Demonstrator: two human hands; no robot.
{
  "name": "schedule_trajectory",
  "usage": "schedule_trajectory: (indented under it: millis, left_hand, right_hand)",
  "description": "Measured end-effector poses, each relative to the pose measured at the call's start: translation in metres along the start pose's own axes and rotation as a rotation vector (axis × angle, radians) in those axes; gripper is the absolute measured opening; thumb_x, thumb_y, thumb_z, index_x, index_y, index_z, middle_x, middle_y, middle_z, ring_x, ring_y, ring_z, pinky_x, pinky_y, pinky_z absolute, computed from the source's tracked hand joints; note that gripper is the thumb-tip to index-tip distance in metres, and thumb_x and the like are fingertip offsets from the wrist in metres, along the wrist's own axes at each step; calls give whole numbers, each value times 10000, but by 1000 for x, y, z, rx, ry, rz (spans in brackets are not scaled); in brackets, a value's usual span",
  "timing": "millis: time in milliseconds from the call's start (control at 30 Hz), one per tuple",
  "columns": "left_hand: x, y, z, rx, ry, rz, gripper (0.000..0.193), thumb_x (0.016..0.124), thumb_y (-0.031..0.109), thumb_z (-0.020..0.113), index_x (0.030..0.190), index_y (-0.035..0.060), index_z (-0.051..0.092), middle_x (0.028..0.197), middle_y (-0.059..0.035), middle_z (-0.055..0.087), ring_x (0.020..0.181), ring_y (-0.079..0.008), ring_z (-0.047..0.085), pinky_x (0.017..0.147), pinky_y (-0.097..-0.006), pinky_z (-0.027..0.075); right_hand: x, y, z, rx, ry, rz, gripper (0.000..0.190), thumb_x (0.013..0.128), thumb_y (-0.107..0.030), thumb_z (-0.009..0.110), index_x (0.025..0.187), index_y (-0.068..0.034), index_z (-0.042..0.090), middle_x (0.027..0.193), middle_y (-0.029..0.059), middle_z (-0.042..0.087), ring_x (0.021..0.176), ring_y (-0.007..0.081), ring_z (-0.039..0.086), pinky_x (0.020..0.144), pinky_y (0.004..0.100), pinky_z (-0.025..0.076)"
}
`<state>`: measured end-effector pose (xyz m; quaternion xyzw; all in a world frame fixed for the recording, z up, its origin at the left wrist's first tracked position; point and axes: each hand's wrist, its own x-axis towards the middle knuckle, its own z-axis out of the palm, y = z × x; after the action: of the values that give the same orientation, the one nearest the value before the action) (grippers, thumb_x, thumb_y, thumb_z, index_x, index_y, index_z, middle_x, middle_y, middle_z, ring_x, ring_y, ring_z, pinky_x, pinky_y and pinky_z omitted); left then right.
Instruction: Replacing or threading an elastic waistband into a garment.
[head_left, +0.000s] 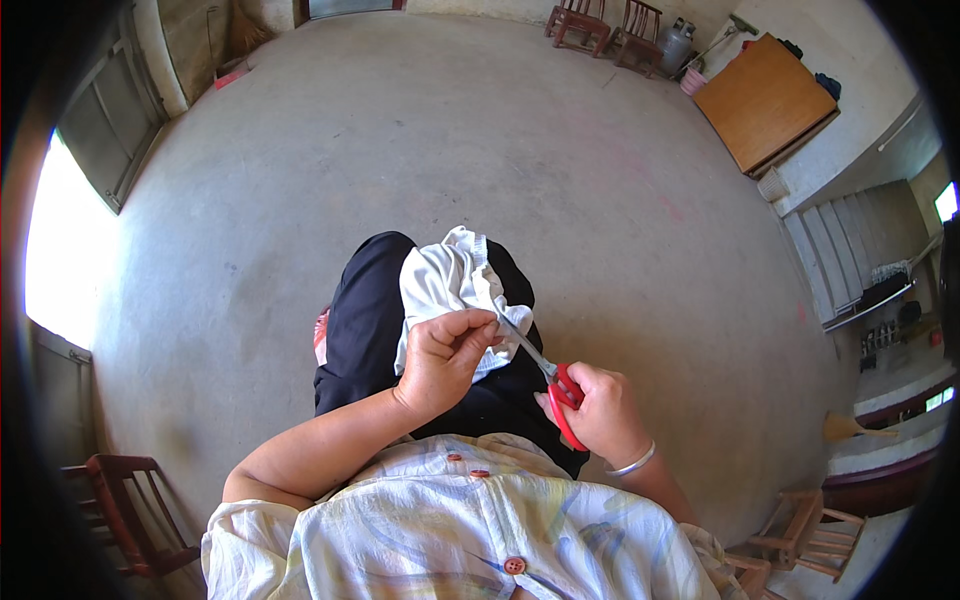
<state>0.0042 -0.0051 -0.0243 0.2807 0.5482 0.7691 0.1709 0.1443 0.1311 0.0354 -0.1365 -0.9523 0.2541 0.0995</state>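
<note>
A white cloth garment (439, 277) with a gathered, elastic-looking edge lies bunched across my lap, over black trousers (367, 307). My left hand (448, 352) is above it, thumb and forefinger pinched together at the cloth's right part. The exact bit between those fingertips is too small to make out. Red-handled scissors (556, 375) are in my right hand (604, 412), with fingers through the handle loops. Their blades point up and left, the tips right beside my left fingertips. The blades look closed or nearly so. A pale bangle circles my right wrist.
Bare concrete floor (420, 150) spreads around my knees. Wooden chairs stand at the far wall (577, 26), lower left (139, 517) and lower right (795, 525). A brown wooden panel (772, 97) leans at the right wall near a gas cylinder (676, 45) and a pink bucket (693, 81).
</note>
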Motion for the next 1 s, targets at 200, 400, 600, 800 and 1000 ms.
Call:
schedule_trajectory:
  millis: [200,400,600,800,1000]
  left_hand:
    - [-1,0,-1,71,5,40,78,845,9,565,884,-36,616,753,-50,636,712,-83,592,652,-212,481]
    - [-1,-1,-4,127,-12,46,74,841,13,574,879,-32,618,749,-47,636,702,-80,591,645,-212,481]
    - [2,10,-5,-211,-54,-156,106,840,16,569,924,-40,603,822,-63,632,764,-106,597,709,-231,488]
    - [2,11,-4,-305,-118,-324,135,862,71,559,927,-39,601,844,-68,630,791,-120,600,739,-253,494]
    - [1,6,-4,-183,-222,-286,97,869,53,536,892,-30,583,847,-61,619,779,-137,608,756,-296,513]
  right_hand:
    - [0,0,-1,63,-107,38,289,706,-245,702,701,-8,537,648,149,553,589,322,564,538,376,449]
    - [-1,-1,-1,59,-50,35,287,708,-236,698,686,-1,534,645,157,549,589,328,558,540,377,447]
    - [-4,13,-6,324,-182,14,238,707,-154,715,705,-2,531,575,86,514,495,192,521,466,302,407]
    - [22,11,-4,785,149,77,137,756,-2,652,819,-2,531,783,62,614,684,81,570,623,223,490]
    - [59,9,28,881,-37,136,179,723,26,629,851,-20,514,786,68,599,657,74,544,588,195,458]
